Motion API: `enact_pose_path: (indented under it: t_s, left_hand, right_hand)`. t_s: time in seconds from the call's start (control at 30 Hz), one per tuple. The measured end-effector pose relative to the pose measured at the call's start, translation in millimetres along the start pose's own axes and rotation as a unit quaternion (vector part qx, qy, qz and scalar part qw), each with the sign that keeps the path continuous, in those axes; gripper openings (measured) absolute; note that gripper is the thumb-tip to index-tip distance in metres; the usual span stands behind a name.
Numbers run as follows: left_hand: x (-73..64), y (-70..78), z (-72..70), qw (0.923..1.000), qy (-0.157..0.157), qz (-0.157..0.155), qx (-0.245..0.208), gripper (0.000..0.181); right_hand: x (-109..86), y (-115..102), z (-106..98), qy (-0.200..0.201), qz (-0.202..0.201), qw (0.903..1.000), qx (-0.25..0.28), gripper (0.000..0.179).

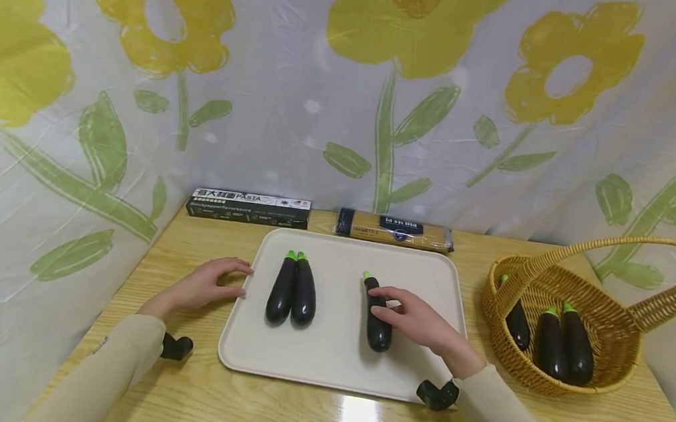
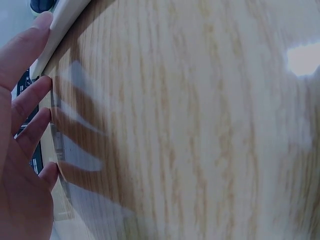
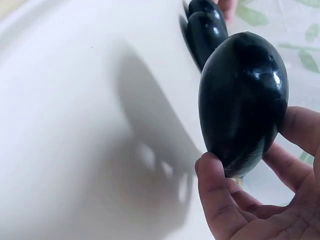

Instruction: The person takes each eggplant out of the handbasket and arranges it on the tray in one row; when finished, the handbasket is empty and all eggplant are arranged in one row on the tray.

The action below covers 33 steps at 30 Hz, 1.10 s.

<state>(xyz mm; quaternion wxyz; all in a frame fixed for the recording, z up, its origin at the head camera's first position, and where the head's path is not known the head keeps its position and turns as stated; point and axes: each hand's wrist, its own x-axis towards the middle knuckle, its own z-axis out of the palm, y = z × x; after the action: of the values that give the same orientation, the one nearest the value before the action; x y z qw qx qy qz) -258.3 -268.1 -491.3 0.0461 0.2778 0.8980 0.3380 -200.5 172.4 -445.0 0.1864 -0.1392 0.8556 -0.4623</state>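
Right hand [image 1: 419, 322] pinches one eggplant [image 1: 377, 315] between thumb and fingers, mid-tray [image 1: 333, 365], well apart from the pair [image 1: 293, 289]. Left hand [image 1: 207, 285], fingers spread, steadies the tray's left rim. Best practice, judged: keep the fruit low and level, tray braced.

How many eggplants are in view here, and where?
6. Two eggplants lie side by side on the tray, one eggplant is held by the right hand, three in the basket.
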Motion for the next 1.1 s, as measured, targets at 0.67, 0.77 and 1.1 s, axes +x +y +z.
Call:
enact_pose_path:
  t_s: [0.67,0.77,1.1]
  left_hand:
    - [0.5,-1.0,0.6,1.0000,0.000,0.000,0.001,0.041]
    - [0.9,-2.1,0.6,1.0000,0.000,0.002,0.002,0.041]
    - [0.9,-0.3,-0.2,1.0000,-0.001,0.004,0.002,0.041]
  right_hand:
    - [44.0,-22.8,25.7,-0.029,-0.053,0.9959,-0.068,0.042]
    - [49.5,-27.1,30.2,-0.027,-0.058,0.9938,-0.091,0.041]
    - [67.8,-40.2,39.3,-0.020,-0.062,0.9903,-0.122,0.040]
